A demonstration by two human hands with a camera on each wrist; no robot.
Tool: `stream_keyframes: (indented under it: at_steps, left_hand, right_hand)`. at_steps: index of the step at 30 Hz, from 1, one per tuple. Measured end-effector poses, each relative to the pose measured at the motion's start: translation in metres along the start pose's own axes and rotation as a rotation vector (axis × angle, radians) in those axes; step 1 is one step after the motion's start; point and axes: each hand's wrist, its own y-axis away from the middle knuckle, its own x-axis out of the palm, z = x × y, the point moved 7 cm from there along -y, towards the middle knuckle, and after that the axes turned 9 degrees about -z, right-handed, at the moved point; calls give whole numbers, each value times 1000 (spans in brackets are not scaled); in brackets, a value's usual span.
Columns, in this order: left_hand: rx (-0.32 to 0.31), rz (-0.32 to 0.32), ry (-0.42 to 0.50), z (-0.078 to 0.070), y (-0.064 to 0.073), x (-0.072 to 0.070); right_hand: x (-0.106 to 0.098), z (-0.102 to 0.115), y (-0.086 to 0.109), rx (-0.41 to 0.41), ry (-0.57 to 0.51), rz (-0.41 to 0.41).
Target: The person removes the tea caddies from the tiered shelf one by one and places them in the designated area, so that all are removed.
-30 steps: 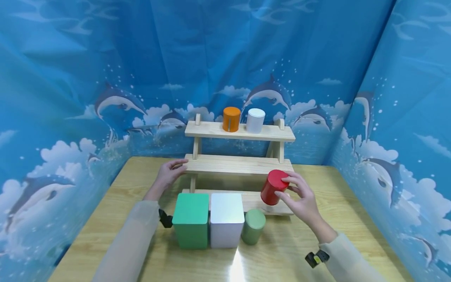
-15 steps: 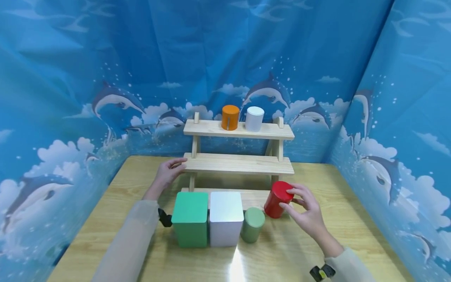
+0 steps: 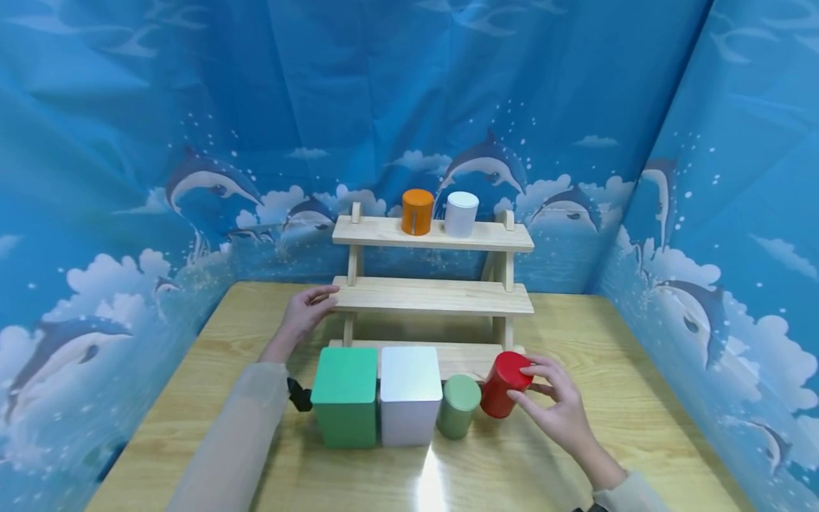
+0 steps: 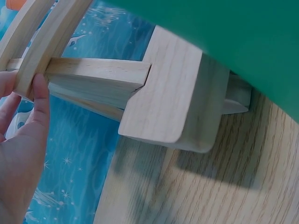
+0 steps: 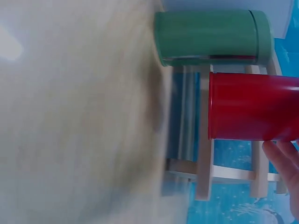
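Observation:
A red cylindrical canister (image 3: 498, 392) is held by its right side near the top in my right hand (image 3: 559, 409), thumb in front and fingers behind. It leans slightly, just right of a pale green canister (image 3: 458, 409). In the right wrist view the red canister (image 5: 252, 107) hangs above the tabletop, with a gap below its base. My left hand (image 3: 302, 318) pinches the left end of the middle board of a three-step wooden display shelf (image 3: 429, 295). The left wrist view shows thumb and fingers around that board end (image 4: 39, 58).
A tall green box (image 3: 348, 427) and a white box (image 3: 409, 423) stand in front of the bottom step, hiding part of it. On the top step sit an orange canister (image 3: 417, 213) and a white canister (image 3: 461, 215). Blue dolphin-print curtains (image 3: 320, 107) enclose the wooden table (image 3: 211, 391).
My right hand has brought the red canister from over the bottom step's right end toward me and down, beside the pale green canister. The left hand has kept its hold on the shelf.

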Motion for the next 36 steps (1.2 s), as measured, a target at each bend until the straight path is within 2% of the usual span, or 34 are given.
stream_keyframes:
  at_steps: [7,15,28,36]
  left_hand:
    - [2,3,-8,0,1,0]
    - [-19,-3,-25,-1,0,1]
    - [-9,14,4,-2,3,2]
    - [-27,-4,16,-1,2,2]
  right_hand:
    - [5,-1,11,-47,-36,1]
    - [12,23,13,-8,-44,34]
    - [16,22,22,-60,-81,62]
    - [19,21,22,-28,-60,87]
